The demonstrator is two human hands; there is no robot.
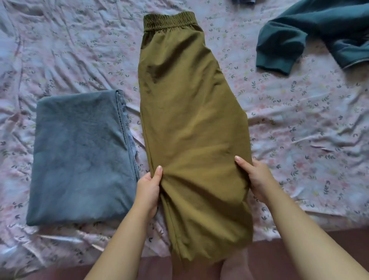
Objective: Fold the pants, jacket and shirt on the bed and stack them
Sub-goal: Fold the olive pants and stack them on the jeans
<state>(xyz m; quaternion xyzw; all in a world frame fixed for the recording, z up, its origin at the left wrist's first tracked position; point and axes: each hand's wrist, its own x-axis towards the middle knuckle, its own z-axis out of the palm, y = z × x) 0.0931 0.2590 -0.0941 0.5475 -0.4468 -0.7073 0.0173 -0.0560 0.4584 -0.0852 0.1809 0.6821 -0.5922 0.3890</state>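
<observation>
Head view, and the olive pants [191, 112] are the centrepiece. They lie lengthwise down the bed [299, 124], one leg over the other, with the elastic waistband at the far end. The hems spill over the bed's near edge.

The left grip [148, 187] pinches the pants' left edge low down. The thumb is on top and the fingers are tucked under the cloth, out of sight. The right grip [257, 177] grasps the opposite edge at about the same height, thumb pressed on top, fingers likewise hidden beneath. The fabric puckers between them.

Just left of the pants lies a folded grey-blue garment [79, 157], flat and squared, its stitched seam running close beside the pants' edge. What kind of garment it is cannot be told.

Far right of the pants, well apart, sprawls a teal garment [299, 40], unfolded, one ribbed cuff pointing back toward them. The frame cuts off the rest of it.

Beyond the waistband, a dark scrap of cloth [242, 1] pokes in at the top edge, too cropped to identify.

Below the hems is reddish floor [299, 251] and, half hidden by the cloth, a bare foot [235, 265].
</observation>
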